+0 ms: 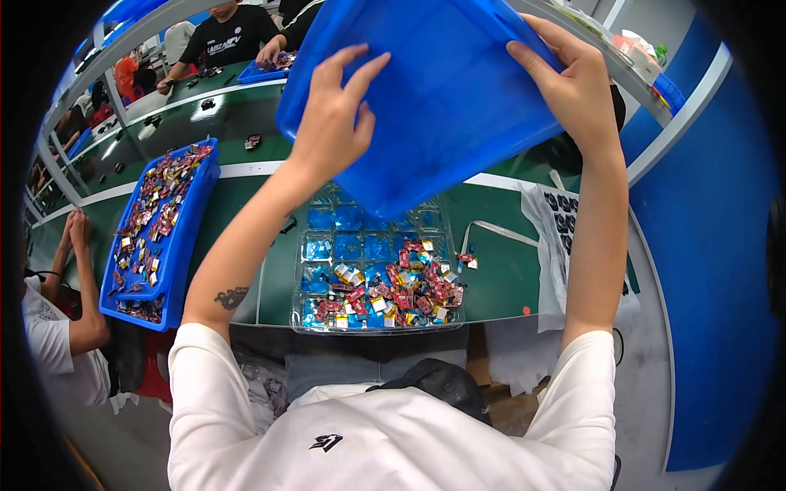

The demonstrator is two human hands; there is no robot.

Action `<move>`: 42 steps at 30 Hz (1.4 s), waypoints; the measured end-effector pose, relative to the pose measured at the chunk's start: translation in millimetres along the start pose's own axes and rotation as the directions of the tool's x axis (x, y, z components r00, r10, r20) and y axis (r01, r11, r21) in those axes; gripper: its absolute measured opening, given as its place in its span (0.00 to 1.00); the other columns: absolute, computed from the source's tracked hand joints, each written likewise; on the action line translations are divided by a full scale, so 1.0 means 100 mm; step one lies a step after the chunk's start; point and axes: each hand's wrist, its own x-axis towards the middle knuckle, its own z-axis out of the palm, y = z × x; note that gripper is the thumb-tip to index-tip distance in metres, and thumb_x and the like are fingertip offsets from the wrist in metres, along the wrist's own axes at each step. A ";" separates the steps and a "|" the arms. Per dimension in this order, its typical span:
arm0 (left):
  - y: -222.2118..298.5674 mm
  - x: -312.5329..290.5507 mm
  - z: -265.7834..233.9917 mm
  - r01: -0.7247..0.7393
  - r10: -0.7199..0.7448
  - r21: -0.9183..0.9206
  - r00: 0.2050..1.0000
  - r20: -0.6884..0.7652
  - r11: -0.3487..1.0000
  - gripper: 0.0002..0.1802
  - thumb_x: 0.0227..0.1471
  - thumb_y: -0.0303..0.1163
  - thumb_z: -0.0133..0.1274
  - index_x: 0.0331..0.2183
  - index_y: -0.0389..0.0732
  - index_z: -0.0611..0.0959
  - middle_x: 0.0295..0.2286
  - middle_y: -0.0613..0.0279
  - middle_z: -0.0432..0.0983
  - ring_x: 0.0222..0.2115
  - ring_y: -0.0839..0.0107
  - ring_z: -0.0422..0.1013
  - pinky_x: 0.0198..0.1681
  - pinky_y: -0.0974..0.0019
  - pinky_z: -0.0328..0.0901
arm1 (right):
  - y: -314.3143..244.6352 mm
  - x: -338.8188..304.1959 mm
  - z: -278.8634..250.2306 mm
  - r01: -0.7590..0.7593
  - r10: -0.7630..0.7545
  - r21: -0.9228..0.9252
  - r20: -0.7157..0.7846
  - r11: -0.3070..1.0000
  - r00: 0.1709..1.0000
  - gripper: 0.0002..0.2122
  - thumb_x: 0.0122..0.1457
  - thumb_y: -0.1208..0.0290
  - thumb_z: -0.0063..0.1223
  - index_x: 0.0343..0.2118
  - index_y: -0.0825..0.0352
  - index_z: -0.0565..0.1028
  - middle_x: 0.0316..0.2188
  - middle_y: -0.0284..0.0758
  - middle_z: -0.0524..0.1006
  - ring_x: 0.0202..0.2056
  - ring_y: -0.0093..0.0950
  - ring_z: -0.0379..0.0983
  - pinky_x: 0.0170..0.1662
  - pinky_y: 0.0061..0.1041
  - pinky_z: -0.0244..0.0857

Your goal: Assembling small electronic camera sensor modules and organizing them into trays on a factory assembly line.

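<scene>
A large blue plastic tub (442, 90) is raised and tilted above the bench. My right hand (571, 74) grips its right side, thumb on the near face and fingers over the edge. My left hand (334, 114) is at the tub's left part with fingers spread; whether they touch it I cannot tell. Below the tub lies a clear plastic tray (379, 329) with square pockets, bluish inside. Small red circuit boards with silver and yellow battery packs (401, 290) are heaped over its near and right part. The tub hides the tray's far edge.
A long blue bin (206, 184) of similar boards stands at left, beside a seated person's hands (77, 229). A strap (503, 232) and a sheet with black parts (563, 221) lie right. Metal frame posts (688, 94) flank the green bench. Another person works across it.
</scene>
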 end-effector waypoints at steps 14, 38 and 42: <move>0.50 0.32 0.16 -0.196 0.182 -0.168 0.978 -0.098 0.966 0.24 0.40 0.20 0.51 0.45 0.39 0.75 0.47 0.51 0.65 0.48 0.52 0.63 0.52 0.56 0.59 | -0.03 0.02 0.08 -0.026 0.026 -0.006 0.023 1.000 0.999 0.14 0.54 0.66 0.55 0.42 0.67 0.76 0.31 0.38 0.79 0.32 0.28 0.76 0.36 0.22 0.69; -0.31 0.22 -0.13 -0.336 0.268 0.430 0.940 0.213 0.838 0.37 0.40 0.21 0.46 0.57 0.35 0.62 0.60 0.59 0.49 0.62 0.62 0.43 0.63 0.58 0.43 | -0.16 -0.33 -0.16 -0.148 0.149 -0.138 -0.003 0.979 0.989 0.13 0.55 0.71 0.55 0.43 0.70 0.76 0.28 0.32 0.77 0.29 0.17 0.71 0.34 0.17 0.65; -0.28 0.40 -0.19 -0.446 0.314 0.516 0.892 0.326 0.731 0.33 0.45 0.23 0.42 0.56 0.36 0.64 0.60 0.61 0.49 0.63 0.66 0.42 0.63 0.58 0.43 | -0.23 -0.37 -0.16 -0.133 0.132 -0.045 -0.012 0.990 0.991 0.13 0.53 0.72 0.55 0.42 0.68 0.77 0.29 0.38 0.79 0.28 0.23 0.74 0.34 0.19 0.67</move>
